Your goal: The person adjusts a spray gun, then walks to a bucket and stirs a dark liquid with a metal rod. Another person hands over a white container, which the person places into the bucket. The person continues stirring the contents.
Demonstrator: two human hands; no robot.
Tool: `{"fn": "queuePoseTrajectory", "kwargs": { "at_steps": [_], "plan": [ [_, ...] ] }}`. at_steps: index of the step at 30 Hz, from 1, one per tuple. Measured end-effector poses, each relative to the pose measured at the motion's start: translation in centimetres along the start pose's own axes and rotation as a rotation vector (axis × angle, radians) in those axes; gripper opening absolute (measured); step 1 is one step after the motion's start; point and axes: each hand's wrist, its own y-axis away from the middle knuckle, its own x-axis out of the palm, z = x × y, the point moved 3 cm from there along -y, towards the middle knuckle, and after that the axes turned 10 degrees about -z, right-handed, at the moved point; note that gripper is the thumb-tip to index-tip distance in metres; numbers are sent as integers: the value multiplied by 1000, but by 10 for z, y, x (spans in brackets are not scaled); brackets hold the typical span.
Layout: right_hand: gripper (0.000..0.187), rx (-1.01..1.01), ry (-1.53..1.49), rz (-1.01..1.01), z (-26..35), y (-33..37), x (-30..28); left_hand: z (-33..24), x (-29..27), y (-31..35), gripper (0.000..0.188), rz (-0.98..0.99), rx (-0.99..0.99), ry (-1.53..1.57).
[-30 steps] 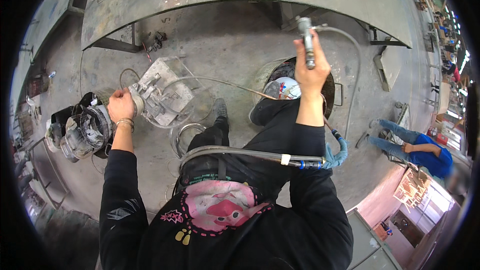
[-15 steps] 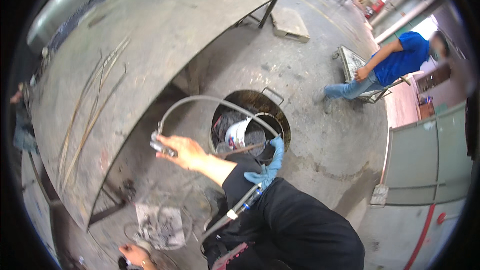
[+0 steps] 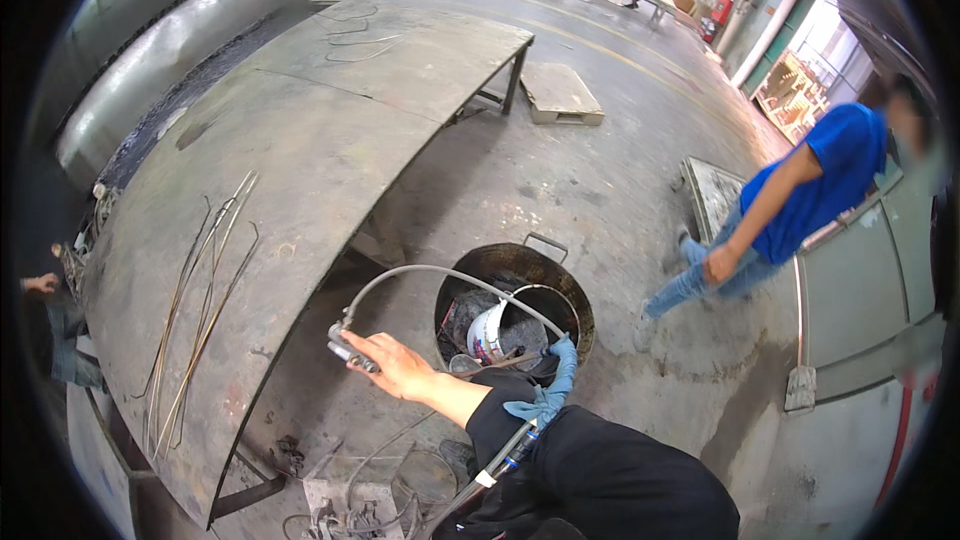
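My right hand (image 3: 395,368) reaches left from a black sleeve, its fingers closed round a silver metal hose gun (image 3: 352,349). Its exact kind is hard to make out. A grey hose (image 3: 450,273) arches from the gun over a round metal tub (image 3: 465,265) and runs back along my arm. Blue cloth (image 3: 562,370) is wrapped about the hose near my sleeve. Inside the tub a white bucket (image 3: 487,332) stands among dark material, with a thin stick beside it. My left hand is out of view.
A big metal table (image 3: 300,140) fills the left, with several bent rods (image 3: 200,310) on it. A person in blue (image 3: 815,185) walks at right by a cart (image 3: 710,190). A pallet (image 3: 560,95) lies beyond. Cables and a pale board (image 3: 350,500) are on the floor below.
The view has tilted up, so things sit lower. My left hand has dropped out of sight at the lower edge. The person in blue has moved. My right hand still grips the hose gun.
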Motion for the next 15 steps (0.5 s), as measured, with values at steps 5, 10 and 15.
{"fn": "queuePoseTrajectory", "kwargs": {
  "at_steps": [5, 10, 15],
  "plan": [
    [56, 180, -75, -134, -10, -12, -11, -5, -3, 8, 30, -77, -10, 105],
    [59, 282, 343, -90, -16, -24, -9, -22, -37, 10, 21, -158, -23, 195],
    [65, 464, 286, -1, -20, -30, -6, -24, -45, 2, 32, 187, 16, 204]
  ]
}}
